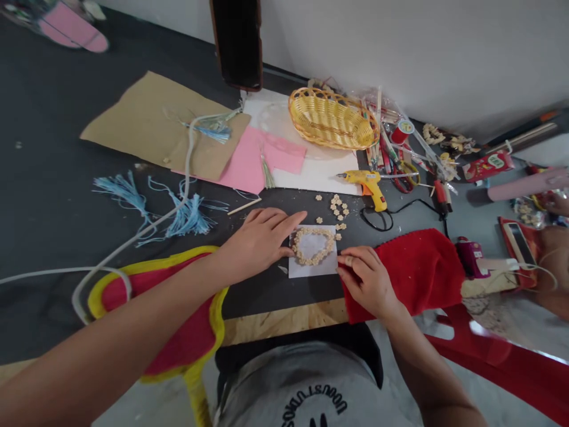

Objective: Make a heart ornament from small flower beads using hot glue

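Dark table [262, 292]: spreading across mid-frame
Bead ring [310, 260]: lying at centre on white paper [326, 270], between hands
Left hand [263, 238]: gaping wide beside ring
Right hand [367, 279]: bunching fingertips near paper; hold unclear

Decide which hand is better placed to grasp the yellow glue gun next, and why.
Probably the right hand: it is nearer the handle of the glue gun. The left hand is farther from it, at the left edge of the small white sheet.

Lettering [315, 404] on the grey shirt [267, 382] and the label [495, 160] on the red packet [475, 169] aren't clearly legible
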Motion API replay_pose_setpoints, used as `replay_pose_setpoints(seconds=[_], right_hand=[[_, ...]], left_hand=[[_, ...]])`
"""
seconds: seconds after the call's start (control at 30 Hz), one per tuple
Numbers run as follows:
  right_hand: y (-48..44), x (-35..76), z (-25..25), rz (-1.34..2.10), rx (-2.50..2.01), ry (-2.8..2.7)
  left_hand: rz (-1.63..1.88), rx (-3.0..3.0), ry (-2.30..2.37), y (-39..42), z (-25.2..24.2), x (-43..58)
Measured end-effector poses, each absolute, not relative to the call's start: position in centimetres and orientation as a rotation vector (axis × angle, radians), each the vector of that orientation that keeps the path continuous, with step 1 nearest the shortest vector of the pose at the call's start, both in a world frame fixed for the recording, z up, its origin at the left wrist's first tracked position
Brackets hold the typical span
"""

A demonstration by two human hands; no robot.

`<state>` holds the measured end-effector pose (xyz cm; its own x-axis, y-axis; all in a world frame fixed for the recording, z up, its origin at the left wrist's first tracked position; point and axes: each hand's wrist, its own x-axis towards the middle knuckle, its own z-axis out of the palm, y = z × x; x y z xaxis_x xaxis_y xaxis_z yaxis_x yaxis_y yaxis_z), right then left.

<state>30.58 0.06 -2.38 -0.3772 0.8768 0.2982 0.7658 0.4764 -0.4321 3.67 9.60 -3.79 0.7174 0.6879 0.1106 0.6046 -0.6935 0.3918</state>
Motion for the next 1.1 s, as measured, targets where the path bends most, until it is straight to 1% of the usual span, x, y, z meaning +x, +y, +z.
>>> replay_pose_setpoints(seconds=[0.1, 0.4, 0.63, 0.83, 1.1], right_hand=[[0.9, 29.3, -2.0, 0.256, -1.365, -2.243], [1.7, 25.9, -2.2, 0.258, -1.47, -2.37], [1.7, 25.9, -2.7, 0.234, -1.453, -2.338], [0.9, 26.5, -2.0, 0.241, -1.373, -2.293], [-1.6, 28.3, -2.2, 0.212, -1.526, -2.247]], left_hand=[[0.404, 2.618, 1.001, 9.6, -4.0, 3.6], [0.423, 2.624, 0.974, 9.5, -4.2, 3.5], [0.339, 2.618, 0.99, 9.6, -3.7, 3.6], [0.27, 2.607, 0.991, 9.8, -3.2, 3.8], [0.267, 2.569, 1.008, 9.7, -3.2, 3.8]])
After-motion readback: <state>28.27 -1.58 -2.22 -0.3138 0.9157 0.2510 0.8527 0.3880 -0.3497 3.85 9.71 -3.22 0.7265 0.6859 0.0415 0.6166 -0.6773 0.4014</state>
